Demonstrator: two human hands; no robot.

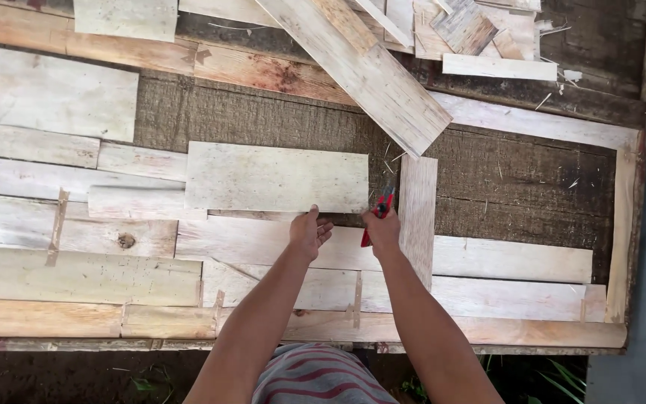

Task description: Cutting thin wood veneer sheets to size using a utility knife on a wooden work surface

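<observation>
Left hand (309, 230) pressing fingertips on lower edge of pale rectangular veneer sheet (277, 176), fingers loosely curled, holding nothing. Right hand (383, 227) closing around red-handled cutter (377, 212) (blade end not clear), sitting just beside sheet's lower right corner. Sheet lying flat on dark wooden tabletop (525, 179), narrow upright veneer strip (418, 213) standing just right of it

Two bare hands are showing, the left hand (309, 233) and the right hand (383, 230). One red-handled tool (380, 212) is sitting in the right grip. One pale rectangular board (277, 177) is lying by the fingers. Many more wooden planks, too overlapped for counting, are covering the surface (263, 120).
</observation>
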